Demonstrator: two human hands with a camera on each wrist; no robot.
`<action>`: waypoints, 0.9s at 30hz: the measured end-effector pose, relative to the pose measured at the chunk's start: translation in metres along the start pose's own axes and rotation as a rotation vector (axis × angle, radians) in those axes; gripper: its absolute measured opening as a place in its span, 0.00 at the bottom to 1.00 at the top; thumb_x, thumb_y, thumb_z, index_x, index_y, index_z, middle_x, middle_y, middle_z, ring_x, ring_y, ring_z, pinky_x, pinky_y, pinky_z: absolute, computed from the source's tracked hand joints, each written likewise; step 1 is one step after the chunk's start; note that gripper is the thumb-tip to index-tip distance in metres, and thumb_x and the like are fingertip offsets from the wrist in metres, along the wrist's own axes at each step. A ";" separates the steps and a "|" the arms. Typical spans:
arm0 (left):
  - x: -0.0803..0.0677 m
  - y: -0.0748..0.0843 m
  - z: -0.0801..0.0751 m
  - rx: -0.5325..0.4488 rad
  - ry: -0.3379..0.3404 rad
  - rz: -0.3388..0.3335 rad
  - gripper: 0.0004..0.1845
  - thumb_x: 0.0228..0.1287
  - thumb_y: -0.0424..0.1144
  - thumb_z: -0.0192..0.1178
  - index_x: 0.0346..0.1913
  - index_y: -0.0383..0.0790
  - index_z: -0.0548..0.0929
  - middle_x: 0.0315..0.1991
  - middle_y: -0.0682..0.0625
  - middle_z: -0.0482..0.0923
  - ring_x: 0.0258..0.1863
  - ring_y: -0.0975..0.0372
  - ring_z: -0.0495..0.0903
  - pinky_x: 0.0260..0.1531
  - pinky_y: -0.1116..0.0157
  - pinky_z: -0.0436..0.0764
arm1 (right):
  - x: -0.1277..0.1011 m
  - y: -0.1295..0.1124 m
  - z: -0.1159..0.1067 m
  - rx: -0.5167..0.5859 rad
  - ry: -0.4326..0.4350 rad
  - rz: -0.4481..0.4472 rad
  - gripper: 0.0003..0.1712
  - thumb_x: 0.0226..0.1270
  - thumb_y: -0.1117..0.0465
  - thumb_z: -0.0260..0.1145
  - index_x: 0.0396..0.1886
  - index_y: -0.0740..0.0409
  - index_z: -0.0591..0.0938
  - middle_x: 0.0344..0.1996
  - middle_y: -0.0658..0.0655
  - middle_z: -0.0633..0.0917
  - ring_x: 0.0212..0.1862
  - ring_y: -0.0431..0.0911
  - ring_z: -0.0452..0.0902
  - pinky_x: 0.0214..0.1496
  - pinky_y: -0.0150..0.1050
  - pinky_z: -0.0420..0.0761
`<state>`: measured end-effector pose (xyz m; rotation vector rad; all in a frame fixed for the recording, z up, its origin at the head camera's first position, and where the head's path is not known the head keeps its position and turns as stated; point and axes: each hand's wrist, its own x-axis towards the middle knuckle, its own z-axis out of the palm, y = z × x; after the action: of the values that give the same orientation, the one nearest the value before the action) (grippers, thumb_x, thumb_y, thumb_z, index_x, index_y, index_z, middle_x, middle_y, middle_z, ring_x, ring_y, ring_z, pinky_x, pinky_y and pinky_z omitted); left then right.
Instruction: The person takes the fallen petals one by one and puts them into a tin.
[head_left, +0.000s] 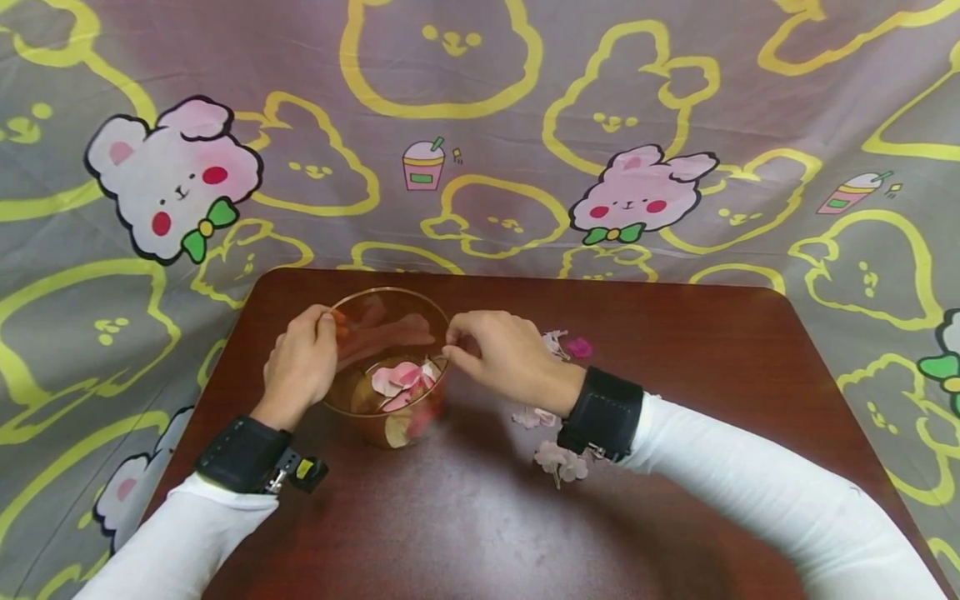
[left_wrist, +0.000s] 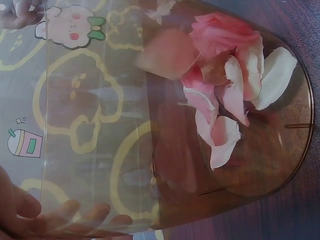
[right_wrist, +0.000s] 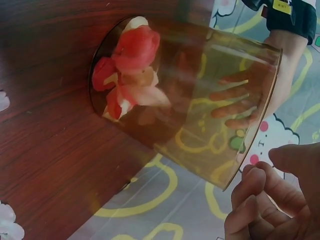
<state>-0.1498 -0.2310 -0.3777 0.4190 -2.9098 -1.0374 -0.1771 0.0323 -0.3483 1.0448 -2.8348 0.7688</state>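
The place looked like a home craft corner rather than a workshop or lab. A small dark reddish-brown wooden table with rounded corners (head_left: 675, 350) stood against a grey fabric backdrop printed with pink cartoon rabbits and yellow outlines (head_left: 480, 125), and loose pink and white flower petals (head_left: 558, 458) lay scattered on the tabletop.

Dark wood counter (head_left: 675, 433), centre of frame. Grey cartoon-rabbit cloth (head_left: 112, 275) behind and around it. Loose pink blossoms (head_left: 558, 460) lie right of centre on counter.
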 end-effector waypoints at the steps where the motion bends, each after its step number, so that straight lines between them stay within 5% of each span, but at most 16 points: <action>1: 0.000 0.000 0.000 -0.001 0.005 0.003 0.28 0.82 0.52 0.28 0.62 0.43 0.77 0.59 0.37 0.80 0.55 0.37 0.79 0.46 0.38 0.72 | -0.001 0.001 -0.001 0.000 0.002 0.002 0.05 0.69 0.53 0.68 0.37 0.48 0.86 0.31 0.46 0.86 0.31 0.39 0.76 0.30 0.37 0.74; 15: 0.000 0.000 0.002 -0.001 0.018 0.014 0.28 0.81 0.52 0.28 0.60 0.44 0.78 0.59 0.38 0.80 0.57 0.37 0.79 0.46 0.38 0.72 | -0.008 0.033 0.001 -0.013 -0.046 0.076 0.08 0.69 0.52 0.69 0.40 0.50 0.86 0.32 0.47 0.87 0.31 0.41 0.77 0.26 0.34 0.71; 27: 0.000 -0.001 0.003 -0.002 0.022 0.014 0.28 0.81 0.51 0.28 0.60 0.43 0.78 0.60 0.38 0.80 0.57 0.37 0.79 0.45 0.38 0.72 | -0.015 0.085 0.012 -0.091 -0.079 0.162 0.11 0.69 0.53 0.68 0.43 0.54 0.87 0.29 0.50 0.86 0.30 0.42 0.77 0.25 0.34 0.71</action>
<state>-0.1496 -0.2298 -0.3802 0.4067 -2.8881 -1.0275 -0.2166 0.0916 -0.3990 0.8615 -3.0189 0.6132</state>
